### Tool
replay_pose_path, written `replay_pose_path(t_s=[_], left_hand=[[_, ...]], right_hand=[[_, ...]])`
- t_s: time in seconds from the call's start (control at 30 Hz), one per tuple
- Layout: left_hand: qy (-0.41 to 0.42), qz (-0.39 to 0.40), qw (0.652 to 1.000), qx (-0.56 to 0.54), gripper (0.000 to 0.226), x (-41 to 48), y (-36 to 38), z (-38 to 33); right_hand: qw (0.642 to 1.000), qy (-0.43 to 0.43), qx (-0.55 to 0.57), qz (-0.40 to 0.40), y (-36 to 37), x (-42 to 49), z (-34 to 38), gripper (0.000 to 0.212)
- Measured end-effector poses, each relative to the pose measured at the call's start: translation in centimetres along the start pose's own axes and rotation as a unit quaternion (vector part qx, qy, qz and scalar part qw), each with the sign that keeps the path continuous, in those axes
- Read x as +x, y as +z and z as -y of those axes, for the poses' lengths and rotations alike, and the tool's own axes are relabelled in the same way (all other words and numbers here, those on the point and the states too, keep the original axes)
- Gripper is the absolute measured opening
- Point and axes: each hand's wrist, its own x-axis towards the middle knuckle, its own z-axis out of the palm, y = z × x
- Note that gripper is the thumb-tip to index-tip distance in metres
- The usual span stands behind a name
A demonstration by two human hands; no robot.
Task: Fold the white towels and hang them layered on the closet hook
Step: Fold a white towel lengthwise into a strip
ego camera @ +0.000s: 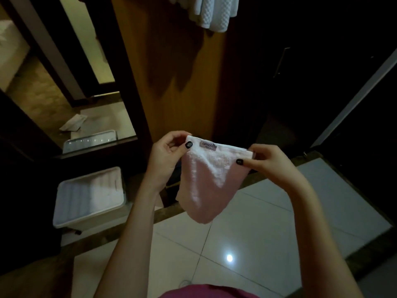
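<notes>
A small white towel [206, 181] is pinched at its two upper corners. The left corner is grasped between the thumb and curled fingers of the left hand [167, 153], and the right corner is grasped the same way by the right hand [266, 164]. A dark-painted thumbnail is pressed flat on the near face of the cloth at each corner. The top hem is drawn fairly taut between the hands, with a sewn label [208, 145] showing near its left corner. The rest of the towel is left to sag in the air to a loose point, over the dark strip where the tiled floor [268, 214] meets the closet. Whether the cloth is in one layer or already doubled cannot be told.

Further out, white waffle-textured towels [212, 14] are seen hanging at the top edge of the wooden closet panel [171, 61]; the hook itself is cut off from view. A white plastic bin [90, 198] stands near the floor's left edge, and its contents cannot be made out.

The task is judged to be partly done. Some towels appear hung, while the one in hand is judged to be early in its fold. It is yet to be folded down and layered over those above, and others may be waiting in the bin.
</notes>
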Motion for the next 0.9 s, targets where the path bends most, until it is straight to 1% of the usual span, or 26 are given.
replay_pose_path(t_s=[0.07,0.1,0.13,0.17,0.2,0.27,0.37,0.47,0.5,0.57,0.63,0.67,0.7,0.77,0.9], left_hand=[[0.022,0.006,1.000,0.019,0.022,0.5,-0.1,0.1],[0.030,0.000,0.999,0.033,0.025,0.7,-0.2,0.2],[0.033,-0.008,0.999,0.043,0.025,1.0,-0.3,0.2],[0.030,-0.015,0.999,0.042,0.024,1.3,-0.3,0.1],[0.024,-0.020,0.999,0.035,0.023,1.6,-0.3,0.0],[0.016,-0.025,0.999,0.020,0.019,2.0,-0.5,-0.3],[0.014,-0.040,0.999,-0.006,0.015,2.5,-0.9,-0.8],[0.023,-0.043,0.999,-0.012,0.029,2.9,-1.0,-1.2],[0.030,-0.036,0.999,0.003,0.032,3.0,-0.9,-1.4],[0.039,-0.002,0.998,0.046,0.031,3.1,-0.7,-2.0],[0.028,0.027,0.996,0.076,0.023,3.2,-0.8,-2.5],[0.020,0.033,0.996,0.074,0.019,3.3,-0.9,-2.8],[0.010,0.039,0.997,0.059,0.016,3.3,-1.1,-3.1],[-0.013,0.053,0.998,0.002,0.017,3.1,-1.5,-3.5],[-0.057,0.085,0.988,-0.113,0.022,2.7,-0.9,-4.1]], right_hand=[[0.996,-0.021,0.073,-0.044,0.6,0.2,0.2,0.015],[0.990,-0.021,0.122,-0.062,0.9,0.4,0.4,0.015],[0.984,-0.014,0.166,-0.070,1.0,0.8,0.4,0.024],[0.978,0.002,0.199,-0.065,1.0,1.1,0.5,0.034],[0.974,0.016,0.219,-0.048,0.9,1.5,0.6,0.036],[0.969,0.017,0.247,-0.004,0.6,2.0,1.0,0.023],[0.948,-0.008,0.317,-0.001,0.7,2.3,1.7,0.029],[0.928,-0.033,0.372,0.003,1.3,2.3,2.7,0.018],[0.920,-0.036,0.390,0.006,1.4,2.3,3.1,0.015],[0.912,-0.040,0.407,0.005,1.5,2.1,3.6,0.013],[0.909,-0.046,0.415,-0.004,1.3,1.9,4.1,0.017],[0.907,-0.053,0.418,-0.009,1.2,1.8,4.2,0.019],[0.903,-0.059,0.424,-0.011,1.2,1.7,4.3,0.021],[0.895,-0.071,0.439,-0.009,1.2,1.7,4.5,0.021],[0.883,-0.090,0.460,0.019,1.7,1.7,5.2,0.012]])
